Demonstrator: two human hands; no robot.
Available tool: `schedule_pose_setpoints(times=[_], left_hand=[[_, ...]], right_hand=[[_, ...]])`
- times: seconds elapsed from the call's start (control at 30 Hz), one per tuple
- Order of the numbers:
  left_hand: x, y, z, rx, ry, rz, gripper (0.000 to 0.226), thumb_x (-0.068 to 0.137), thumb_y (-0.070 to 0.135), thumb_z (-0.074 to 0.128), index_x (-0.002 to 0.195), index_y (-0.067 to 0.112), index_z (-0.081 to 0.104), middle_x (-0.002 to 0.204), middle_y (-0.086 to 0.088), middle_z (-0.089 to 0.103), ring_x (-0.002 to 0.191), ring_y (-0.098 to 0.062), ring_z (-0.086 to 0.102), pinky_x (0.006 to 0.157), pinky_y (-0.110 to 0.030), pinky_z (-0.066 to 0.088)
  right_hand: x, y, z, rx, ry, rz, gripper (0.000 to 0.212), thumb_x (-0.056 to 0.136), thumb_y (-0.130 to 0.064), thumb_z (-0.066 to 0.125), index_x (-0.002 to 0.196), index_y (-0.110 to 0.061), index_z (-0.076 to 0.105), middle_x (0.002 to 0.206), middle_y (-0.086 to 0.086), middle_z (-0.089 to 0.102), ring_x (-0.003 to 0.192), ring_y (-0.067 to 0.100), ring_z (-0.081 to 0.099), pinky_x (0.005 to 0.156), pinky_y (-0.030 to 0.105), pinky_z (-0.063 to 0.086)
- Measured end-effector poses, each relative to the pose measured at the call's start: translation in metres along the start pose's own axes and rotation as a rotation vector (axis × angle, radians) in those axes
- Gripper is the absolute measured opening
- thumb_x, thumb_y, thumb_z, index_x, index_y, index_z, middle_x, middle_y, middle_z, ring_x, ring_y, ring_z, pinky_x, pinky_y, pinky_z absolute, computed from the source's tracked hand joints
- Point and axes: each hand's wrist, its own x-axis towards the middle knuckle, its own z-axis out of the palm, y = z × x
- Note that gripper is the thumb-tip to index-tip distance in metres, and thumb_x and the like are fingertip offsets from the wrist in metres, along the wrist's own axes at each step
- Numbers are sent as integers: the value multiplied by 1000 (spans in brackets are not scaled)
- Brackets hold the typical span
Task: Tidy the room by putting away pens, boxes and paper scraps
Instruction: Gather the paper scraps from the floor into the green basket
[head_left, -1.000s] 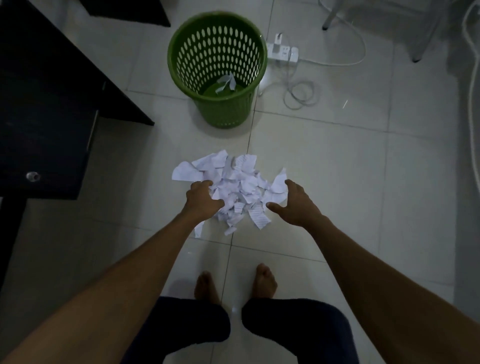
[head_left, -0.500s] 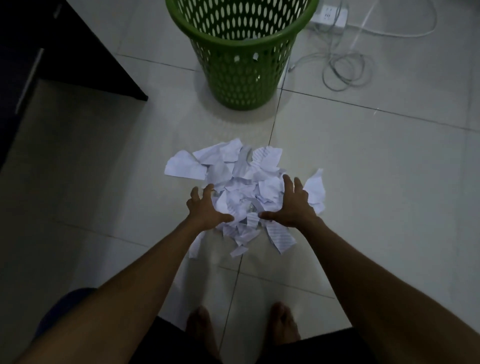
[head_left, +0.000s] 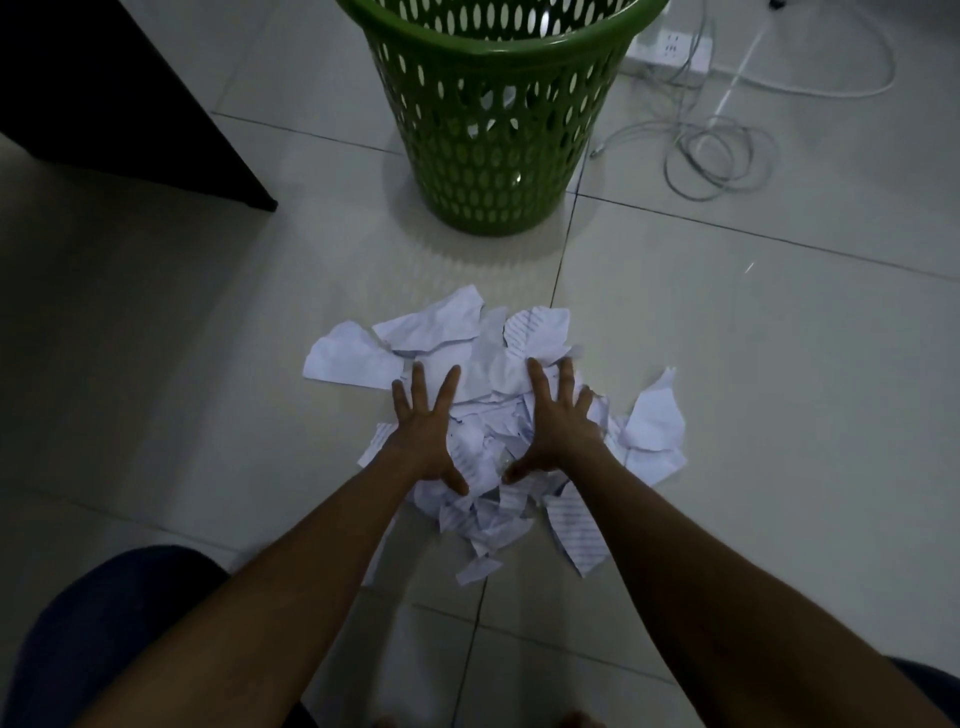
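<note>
Paper scraps (head_left: 441, 327) pressed beneath left hand (head_left: 423, 436) and right hand (head_left: 558, 431), fingers (head_left: 537, 382) newly spread flat, no longer curled; green basket (head_left: 493, 156) ahead of the fingers; gathering scoop likely next.

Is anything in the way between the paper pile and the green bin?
No, nothing visible. Only bare floor lies between the paper scraps and the green bin. The cables lie off to the right, the dark furniture to the left.
</note>
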Motion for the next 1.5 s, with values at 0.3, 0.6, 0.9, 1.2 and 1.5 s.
schedule_pose_setpoints(times=[0.3, 0.6, 0.9, 1.2, 1.5], left_hand=[[16, 3, -4, 62, -3, -37, 148, 53, 40, 90, 147, 28, -24, 150, -17, -36, 135, -51, -29, 107, -64, 26], [24, 4, 2, 37, 1, -55, 135, 63, 41, 85, 148, 29, -20, 150, -19, -36, 134, -53, -29, 106, -59, 32], [23, 5, 2, -24, -2, -80, 125, 72, 38, 79, 145, 36, -23, 148, -13, -42, 136, -47, -31, 106, -56, 37], [20, 8, -1, -13, 17, -114, 127, 73, 39, 78, 134, 42, -33, 148, -10, -43, 136, -46, -32, 94, -59, 47], [20, 16, -3, -90, 83, -149, 84, 96, 23, 50, 146, 38, -16, 145, -8, -40, 141, -43, -23, 101, -44, 45]], right_hand=[[23, -13, 14, -170, 130, -25, 133, 60, -52, 83, 151, -28, -10, 152, 34, -10, 138, 57, 5, 109, 68, 13], [27, -27, 16, -288, 197, 41, 127, 59, -51, 84, 152, -13, 8, 144, 47, 14, 126, 65, 28, 103, 61, 33], [36, -28, 24, -164, 116, 133, 125, 36, -46, 92, 142, -15, 34, 128, 47, 42, 104, 68, 48, 65, 58, 54], [33, -34, 14, -119, -3, 114, 146, 17, -48, 94, 143, -13, 27, 124, 47, 46, 100, 65, 53, 50, 52, 54], [30, -34, 15, -95, -2, 122, 103, 76, -15, 76, 147, -27, 3, 146, 43, 14, 126, 65, 29, 61, 50, 56]])
